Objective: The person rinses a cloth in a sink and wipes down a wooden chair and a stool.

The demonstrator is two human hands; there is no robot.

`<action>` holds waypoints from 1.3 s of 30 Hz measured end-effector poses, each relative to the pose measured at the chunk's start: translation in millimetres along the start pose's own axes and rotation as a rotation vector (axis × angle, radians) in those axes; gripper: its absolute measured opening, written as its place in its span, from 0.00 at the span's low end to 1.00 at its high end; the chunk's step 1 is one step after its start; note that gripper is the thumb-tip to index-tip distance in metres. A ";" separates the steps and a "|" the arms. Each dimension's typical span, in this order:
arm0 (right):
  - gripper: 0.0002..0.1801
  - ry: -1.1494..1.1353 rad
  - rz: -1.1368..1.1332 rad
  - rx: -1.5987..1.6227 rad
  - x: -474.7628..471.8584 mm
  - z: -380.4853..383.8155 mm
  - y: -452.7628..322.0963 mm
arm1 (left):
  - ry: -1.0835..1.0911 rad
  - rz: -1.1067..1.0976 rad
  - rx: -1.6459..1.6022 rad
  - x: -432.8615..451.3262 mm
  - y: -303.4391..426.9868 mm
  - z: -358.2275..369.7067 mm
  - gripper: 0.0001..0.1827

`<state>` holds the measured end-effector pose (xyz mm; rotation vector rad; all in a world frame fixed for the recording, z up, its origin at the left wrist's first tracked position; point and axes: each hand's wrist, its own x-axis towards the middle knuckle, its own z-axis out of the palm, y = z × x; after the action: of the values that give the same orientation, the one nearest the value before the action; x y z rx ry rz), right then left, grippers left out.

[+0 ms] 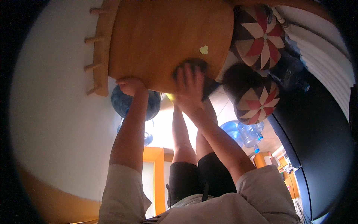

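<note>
A brown wooden tabletop [167, 33] lies before me. My left hand [130, 85] rests at its near left edge, fingers bent over the rim; whether it grips the edge I cannot tell. Under my right hand [190, 86], on the near right part of the surface, is a dark cloth [208, 88], blurred, part of it hanging past the edge. My right palm and fingers lie flat over it. A small pale yellow flower-shaped piece [204, 49] sits on the tabletop, beyond my right hand.
A wooden strip with pegs [100, 50] runs along the table's left side by a pale wall. Two round stools with pinwheel-patterned tops [265, 36] stand at the right. Large blue water bottles [151, 105] are on the floor below left, others [247, 134] behind right. A black surface fills the far right.
</note>
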<state>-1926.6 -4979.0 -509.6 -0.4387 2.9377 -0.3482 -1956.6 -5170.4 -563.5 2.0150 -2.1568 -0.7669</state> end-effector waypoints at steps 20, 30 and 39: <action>0.32 -0.077 -0.330 0.125 42.8 -1.6 22.2 | -0.778 -0.424 -0.648 11.3 -94.2 -65.8 0.17; 0.20 -0.073 -0.580 0.164 71.6 26.5 -97.2 | -0.865 -0.269 -0.674 -62.7 -119.4 -89.0 0.11; 0.22 -0.234 -0.523 0.020 -55.6 -23.0 97.0 | -0.981 -0.375 -0.647 -78.1 -132.7 -70.5 0.19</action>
<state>-1904.3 -4867.1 -505.4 -1.1608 2.5524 -0.3542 -1798.3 -5116.9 -536.5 1.8312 -1.3908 -2.5116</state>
